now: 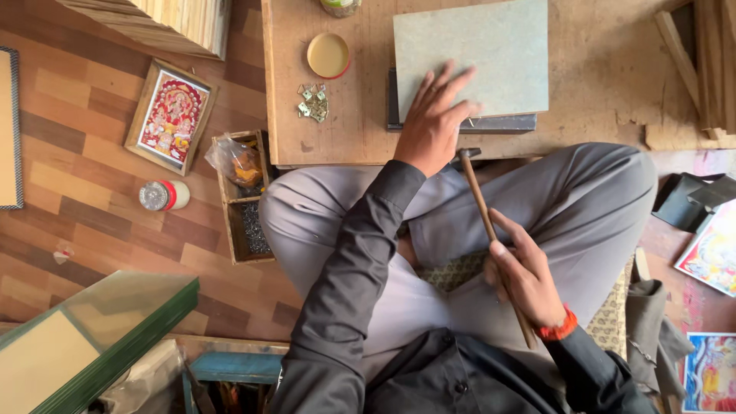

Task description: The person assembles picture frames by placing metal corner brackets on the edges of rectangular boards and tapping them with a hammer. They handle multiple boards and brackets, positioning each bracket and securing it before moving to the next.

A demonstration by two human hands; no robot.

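Head view: left hand point(431, 123) flat, fingers spread, pressing grey-green board point(479, 57) on counter point(598, 84), upper centre. Right hand point(525, 277) clenched round hammer point(491, 230) handle, lower centre. Risk: fingers near board edge, mis-swing could hit them.

Upper right of frame: bare stretch of low wooden table point(606, 69), open for passing.
Upper middle: grey-green board point(479, 54) under left hand point(431, 126), blocking.
Left of board: round lid point(329, 55), small metal hangers point(313, 102); narrow gap between.
Table's front edge: hammer point(491, 230) in right hand point(525, 276), head close against it.
Right edge: stacked wood strips point(701, 65), barring.
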